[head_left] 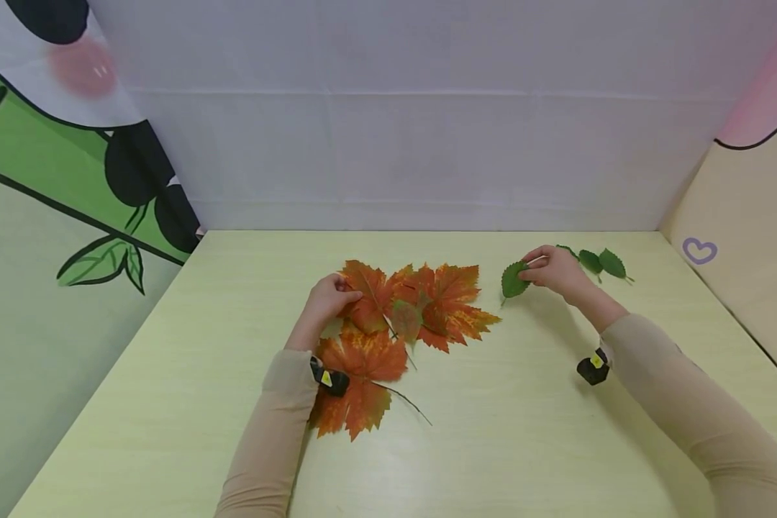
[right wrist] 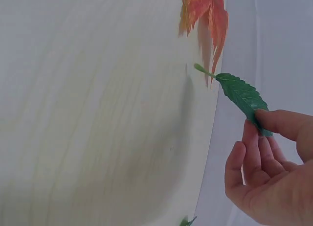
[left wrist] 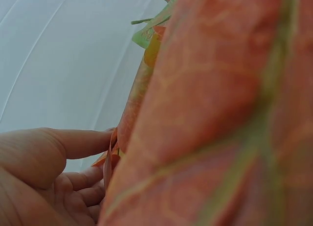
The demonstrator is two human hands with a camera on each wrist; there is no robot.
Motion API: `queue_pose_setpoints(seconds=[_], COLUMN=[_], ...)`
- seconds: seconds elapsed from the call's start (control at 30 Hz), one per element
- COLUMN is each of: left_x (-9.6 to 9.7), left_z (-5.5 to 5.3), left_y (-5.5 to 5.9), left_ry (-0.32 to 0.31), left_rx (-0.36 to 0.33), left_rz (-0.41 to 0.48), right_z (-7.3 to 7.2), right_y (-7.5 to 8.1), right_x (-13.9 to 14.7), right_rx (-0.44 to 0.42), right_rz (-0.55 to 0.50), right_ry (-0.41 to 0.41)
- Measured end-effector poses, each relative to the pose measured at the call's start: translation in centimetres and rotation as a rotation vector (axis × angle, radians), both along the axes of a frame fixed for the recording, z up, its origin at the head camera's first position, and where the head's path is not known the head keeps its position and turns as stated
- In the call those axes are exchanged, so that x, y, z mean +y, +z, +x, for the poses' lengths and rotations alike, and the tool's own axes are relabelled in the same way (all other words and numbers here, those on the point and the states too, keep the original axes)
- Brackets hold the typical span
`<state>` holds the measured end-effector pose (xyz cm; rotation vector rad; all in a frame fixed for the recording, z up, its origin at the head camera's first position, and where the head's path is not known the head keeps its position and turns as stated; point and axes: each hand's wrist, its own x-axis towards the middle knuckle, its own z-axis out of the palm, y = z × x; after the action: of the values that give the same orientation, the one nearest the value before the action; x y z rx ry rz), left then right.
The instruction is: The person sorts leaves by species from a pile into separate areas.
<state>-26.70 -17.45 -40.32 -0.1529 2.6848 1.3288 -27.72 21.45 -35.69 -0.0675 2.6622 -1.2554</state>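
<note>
Green leaves first: two (head_left: pixel 613 264) (head_left: pixel 591 262) lie on the bench (head_left: pixel 485 439) near its back edge, upper right of the frame. A third (head_left: pixel 566 250) shows just beside them, partly behind your right hand (head_left: pixel 555 272). Three big orange leaves fill the middle: upper-left orange leaf (head_left: pixel 366 286), right orange leaf (head_left: pixel 456 291), lower orange leaf (head_left: pixel 369 360), overlapping in places. A smaller dull-green leaf (head_left: pixel 406 321) shows between the upper two. White backdrop (head_left: pixel 427 144) behind, creased; painted panel (head_left: pixel 123 266) at left, heart-marked panel (head_left: pixel 699 251) at right.

In the way: your left sleeve (head_left: pixel 268 424) and the black wrist device (head_left: pixel 330 378) cover part of the lower orange leaf. In the left wrist view, a large orange leaf blocks most of the right side.

Your left hand (head_left: pixel 326 298), centre of the frame: thumb and fingers nearly closed, pinching the left edge of the upper-left orange leaf; the other fingers are partly hidden.

Your right hand, right of centre: thumb and fingertips together on a toothed green leaf (head_left: pixel 514 279), its stem pointing away from the hand. Remaining fingers bent loosely. That leaf sits apart from the orange ones in the head view.
</note>
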Motion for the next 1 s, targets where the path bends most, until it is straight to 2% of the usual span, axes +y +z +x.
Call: queue_pose_setpoints(seconds=[0.43,0.77,1.0], left_x=[0.1,0.0,0.1], left_z=[0.0,0.0,0.2], left_y=[0.0,0.3,0.2], left_ry=[-0.002,0.003,0.005], left_rx=[0.001,0.002,0.003], left_rz=[-0.013,-0.022,-0.019], right_z=[-4.2,-6.1,-7.2], right_y=[-0.9,-1.1,-1.7], right_x=[2.9,3.0,3.3], right_rx=[0.087,0.140,0.190], right_rz=[0.070,0.126,0.268], right_ry=[-0.050,-0.130,-0.126])
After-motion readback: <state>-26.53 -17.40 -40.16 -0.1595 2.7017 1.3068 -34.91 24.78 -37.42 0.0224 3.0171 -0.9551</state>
